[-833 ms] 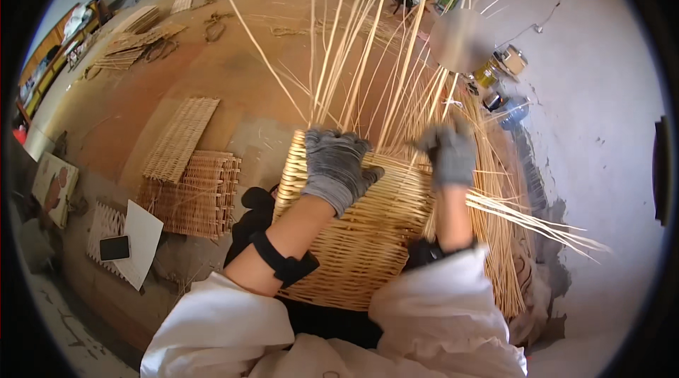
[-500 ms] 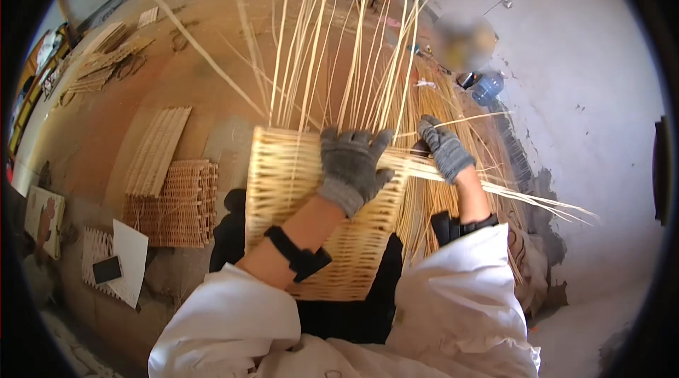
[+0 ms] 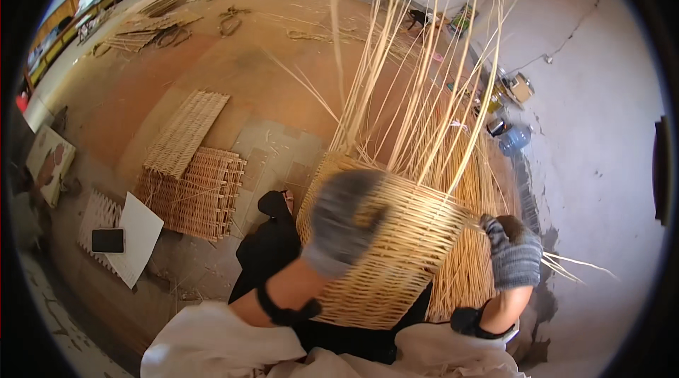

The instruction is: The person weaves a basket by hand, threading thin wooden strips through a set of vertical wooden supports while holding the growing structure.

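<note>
A woven wicker panel [image 3: 396, 251] rests tilted across my lap, with long loose canes [image 3: 424, 109] rising from its far edge. Over the panel's left part is my left hand [image 3: 346, 219] in a grey knit glove, so smeared by motion that its fingers cannot be made out. At the right edge of the panel my right hand [image 3: 513, 254], gloved likewise, is closed around a bundle of wicker strands [image 3: 573, 265]. Their ends stick out to the right past the hand. Black bands circle both wrists.
A pile of loose canes [image 3: 467, 258] lies beneath and beyond the panel, beside the wall. Finished woven panels [image 3: 191, 187] lie left on the floor. Further left are a phone [image 3: 107, 240], a white sheet [image 3: 141, 236] and a box [image 3: 49, 166]. A blue water bottle [image 3: 514, 139] lies by the wall.
The panel has turned and shifted right in view, its far edge now sloping down to the right. My right hand has moved right and nearer with the strands; my left hand is lower and blurred.
</note>
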### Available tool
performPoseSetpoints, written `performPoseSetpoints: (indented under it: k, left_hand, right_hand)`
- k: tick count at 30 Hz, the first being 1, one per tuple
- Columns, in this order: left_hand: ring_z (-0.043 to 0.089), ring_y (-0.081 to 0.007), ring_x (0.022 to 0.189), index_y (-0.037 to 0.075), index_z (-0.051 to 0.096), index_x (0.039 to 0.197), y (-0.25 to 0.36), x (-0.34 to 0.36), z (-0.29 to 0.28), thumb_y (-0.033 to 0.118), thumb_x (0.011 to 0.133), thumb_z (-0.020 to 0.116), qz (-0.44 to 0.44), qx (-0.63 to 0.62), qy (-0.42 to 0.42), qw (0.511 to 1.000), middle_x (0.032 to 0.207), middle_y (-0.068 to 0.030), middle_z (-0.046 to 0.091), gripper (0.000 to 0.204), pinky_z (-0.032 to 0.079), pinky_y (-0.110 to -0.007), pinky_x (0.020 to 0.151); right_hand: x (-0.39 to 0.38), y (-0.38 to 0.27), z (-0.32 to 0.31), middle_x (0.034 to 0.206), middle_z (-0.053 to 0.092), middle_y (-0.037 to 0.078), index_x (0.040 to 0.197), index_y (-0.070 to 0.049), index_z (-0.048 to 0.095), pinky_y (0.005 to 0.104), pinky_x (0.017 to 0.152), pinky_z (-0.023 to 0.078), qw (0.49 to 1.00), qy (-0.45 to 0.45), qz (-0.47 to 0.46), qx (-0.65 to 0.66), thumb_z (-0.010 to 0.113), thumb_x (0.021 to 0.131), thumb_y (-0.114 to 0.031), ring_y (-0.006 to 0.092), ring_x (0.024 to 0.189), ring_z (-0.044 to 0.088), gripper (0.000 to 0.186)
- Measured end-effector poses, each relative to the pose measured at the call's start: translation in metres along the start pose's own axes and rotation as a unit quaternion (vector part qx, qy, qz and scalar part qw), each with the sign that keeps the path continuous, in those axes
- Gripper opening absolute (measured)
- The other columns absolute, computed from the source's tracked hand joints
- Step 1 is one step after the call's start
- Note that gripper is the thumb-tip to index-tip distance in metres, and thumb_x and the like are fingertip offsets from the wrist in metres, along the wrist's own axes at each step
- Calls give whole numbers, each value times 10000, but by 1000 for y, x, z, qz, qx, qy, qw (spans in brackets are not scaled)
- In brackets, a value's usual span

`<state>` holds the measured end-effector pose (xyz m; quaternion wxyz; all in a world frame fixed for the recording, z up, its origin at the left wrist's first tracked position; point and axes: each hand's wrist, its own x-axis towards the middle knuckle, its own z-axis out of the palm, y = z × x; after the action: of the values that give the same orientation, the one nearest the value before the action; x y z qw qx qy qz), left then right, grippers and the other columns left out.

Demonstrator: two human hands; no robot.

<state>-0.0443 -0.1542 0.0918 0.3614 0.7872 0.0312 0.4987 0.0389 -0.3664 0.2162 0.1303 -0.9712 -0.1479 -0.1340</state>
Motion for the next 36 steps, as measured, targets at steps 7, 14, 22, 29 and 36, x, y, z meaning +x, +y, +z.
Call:
performPoseSetpoints:
  k: [7, 14, 22, 29, 36]
  left_hand:
    - [396, -266, 1140, 33, 381, 1232, -70, 11, -9, 297, 704, 683, -193, -180, -105, 959, 1193, -163, 434, 663, 311, -335, 968]
    - [415, -297, 1117, 44, 400, 1224, -64, 9, -3, 389, 692, 658, -234, -254, -119, 931, 1203, -167, 435, 684, 320, -356, 952]
    - [443, -307, 1079, 17, 478, 1156, -72, 3, 2, 411, 678, 656, -255, -261, -88, 927, 1117, -180, 505, 645, 339, -372, 926]
    - [500, -250, 1003, 29, 542, 1069, -64, 12, -9, 342, 703, 654, -165, -119, -94, 975, 1032, -133, 560, 495, 372, -349, 898]
    - [532, -136, 914, 22, 584, 1006, -80, 34, -25, 214, 783, 619, -375, -449, -175, 792, 935, -72, 606, 296, 434, -251, 813]
  right_hand:
    - [32, -167, 75, 627, 581, 124, 752, -37, 621, 356, 531, 445, 968, 1, -235, 92, 559, 797, -342, 248, 539, 566, 315]
    - [51, -149, 104, 679, 596, 145, 724, -38, 612, 344, 592, 460, 847, -49, -401, 345, 497, 834, -356, 280, 617, 580, 356]
    - [45, -172, 93, 698, 618, 107, 830, 19, 635, 266, 582, 452, 932, -148, -268, 194, 549, 812, -132, 169, 622, 578, 174]
    - [35, -146, 88, 725, 616, 96, 844, -57, 631, 273, 565, 472, 873, -74, -462, 138, 520, 822, -200, 208, 638, 595, 183]
    - [23, -78, 103, 832, 606, 142, 892, 1, 562, 304, 549, 487, 695, -305, 6, 651, 566, 800, -210, 216, 737, 609, 230]
